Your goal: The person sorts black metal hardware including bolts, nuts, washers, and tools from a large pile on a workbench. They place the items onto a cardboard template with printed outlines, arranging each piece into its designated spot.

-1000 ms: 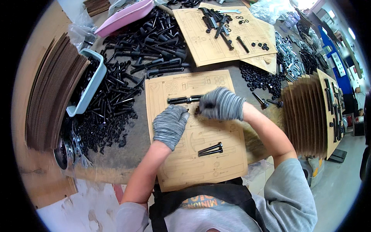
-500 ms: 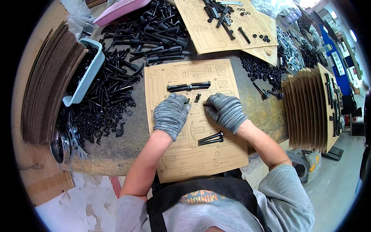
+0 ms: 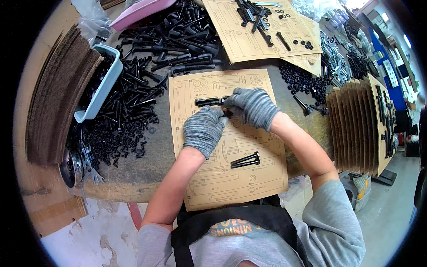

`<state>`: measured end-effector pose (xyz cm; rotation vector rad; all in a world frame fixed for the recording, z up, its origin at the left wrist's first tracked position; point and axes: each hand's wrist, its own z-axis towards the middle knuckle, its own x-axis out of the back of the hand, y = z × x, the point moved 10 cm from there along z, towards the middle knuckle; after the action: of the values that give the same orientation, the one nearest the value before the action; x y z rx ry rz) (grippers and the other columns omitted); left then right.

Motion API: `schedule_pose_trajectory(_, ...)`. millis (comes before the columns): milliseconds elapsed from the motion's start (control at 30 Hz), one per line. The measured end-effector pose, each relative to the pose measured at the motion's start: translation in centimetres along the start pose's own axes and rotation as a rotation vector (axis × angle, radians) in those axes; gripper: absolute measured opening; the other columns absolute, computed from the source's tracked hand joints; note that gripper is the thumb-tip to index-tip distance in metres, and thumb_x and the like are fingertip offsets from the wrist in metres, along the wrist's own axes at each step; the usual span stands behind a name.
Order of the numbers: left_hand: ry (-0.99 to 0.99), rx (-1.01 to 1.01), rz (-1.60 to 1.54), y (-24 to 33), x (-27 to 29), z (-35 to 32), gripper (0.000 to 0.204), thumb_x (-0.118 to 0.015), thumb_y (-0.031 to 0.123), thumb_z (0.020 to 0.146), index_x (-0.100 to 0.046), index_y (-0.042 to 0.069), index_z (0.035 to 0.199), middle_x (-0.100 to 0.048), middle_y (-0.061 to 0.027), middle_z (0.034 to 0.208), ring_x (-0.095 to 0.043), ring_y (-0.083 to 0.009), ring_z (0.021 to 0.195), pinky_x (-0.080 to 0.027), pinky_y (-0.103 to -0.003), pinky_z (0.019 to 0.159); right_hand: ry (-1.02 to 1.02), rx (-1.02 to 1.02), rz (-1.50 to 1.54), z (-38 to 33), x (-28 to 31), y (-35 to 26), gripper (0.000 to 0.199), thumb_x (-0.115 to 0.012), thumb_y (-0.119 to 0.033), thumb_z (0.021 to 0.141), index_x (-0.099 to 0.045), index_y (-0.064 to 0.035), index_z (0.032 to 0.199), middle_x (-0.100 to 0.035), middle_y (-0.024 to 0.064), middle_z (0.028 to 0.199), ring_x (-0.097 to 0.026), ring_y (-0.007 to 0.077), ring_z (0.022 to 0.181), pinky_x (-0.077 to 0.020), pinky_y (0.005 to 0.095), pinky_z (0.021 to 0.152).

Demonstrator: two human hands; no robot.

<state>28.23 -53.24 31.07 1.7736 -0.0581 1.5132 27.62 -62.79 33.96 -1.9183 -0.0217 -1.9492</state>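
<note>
Grey-striped knit gloves are covering both hands, which are working close together over a brown cardboard sheet (image 3: pixel 276 178). Between their fingertips a small dark fastener (image 3: pixel 228 112) is showing, just nearer than a row of black bolts (image 3: pixel 207 102) at the sheet's far part. Left hand (image 3: pixel 204 129): fingers are bending inward beside the fastener; cannot tell whether they are gripping anything. Right hand (image 3: pixel 254 107): fingers are curling downward over the fastener and hiding the row's right end; blur is preventing a sure reading of its grip. Such a small part is probably calling for fingertips rather than palms.

Sheet is lying flat with its printed outlines facing the wearer, presumably for easy reading. Two long bolts (image 3: pixel 243 159) are resting apart from the hands on its near half, almost parallel, possibly to keep that kind separate.

Loose stock is flanking the sheet, likely for short reaches: small black screws (image 3: pixel 122 140) are heaping up at left, black nuts (image 3: pixel 302 82) at far right, both directly on the surface (image 3: pixel 133 184). A pale blue tray (image 3: pixel 106 82) is tilting over the left heap. At right, cardboard panels (image 3: pixel 356 129) are standing on edge in a row, perhaps to save room; dark parts are sitting on the outermost face.
</note>
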Motion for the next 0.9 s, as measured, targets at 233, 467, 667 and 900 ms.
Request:
schedule_pose_trajectory(233,0.079,-0.113,-0.096,0.5,-1.1,0.7,0.037,-0.07,0.026,0.078,-0.065,0.01,0.11,-0.067,-0.01,0.101,-0.064,-0.0261,0.092,-0.05,-0.037,0.083,0.077,-0.108,0.282,-1.9,-1.0,2.6,0.016,-0.071,-0.018,0.076,-0.071,-0.0087,0.089,-0.066,0.0109,0.082,-0.063,0.0296,0.076,-0.0511,0.0376,0.072)
schedule_pose_trajectory(467,-0.127,-0.02,-0.176,0.6,-1.7,1.9,0.03,-0.067,0.021,0.079,-0.064,0.009,0.107,-0.065,-0.013,0.099,-0.063,-0.0297,0.09,-0.05,-0.039,0.082,0.172,-0.033,0.271,-2.1,-0.6,2.6,0.015,-0.071,-0.015,0.075,-0.07,-0.0082,0.088,-0.065,0.0114,0.081,-0.062,0.0305,0.074,-0.0512,0.0368,0.069)
schedule_pose_trajectory(667,-0.053,-0.091,-0.201,0.6,-1.6,2.0,0.028,-0.068,0.02,0.078,-0.066,0.01,0.104,-0.065,-0.0123,0.092,-0.062,-0.0283,0.083,-0.05,-0.038,0.077,0.2,-0.024,0.278,-2.5,-0.9,2.7,0.016,-0.066,-0.024,0.078,-0.068,-0.0105,0.087,-0.063,0.0096,0.083,-0.062,0.0302,0.078,-0.0504,0.0402,0.071)
schedule_pose_trajectory(900,0.007,-0.142,-0.189,0.9,-1.0,1.8,0.033,-0.071,0.02,0.076,-0.065,0.009,0.106,-0.066,-0.0111,0.091,-0.063,-0.0246,0.078,-0.051,-0.035,0.075,0.262,-0.09,0.217,-2.9,-0.4,2.1,0.014,-0.067,-0.02,0.078,-0.067,-0.0105,0.089,-0.064,0.0101,0.082,-0.063,0.0296,0.074,-0.0514,0.0383,0.068)
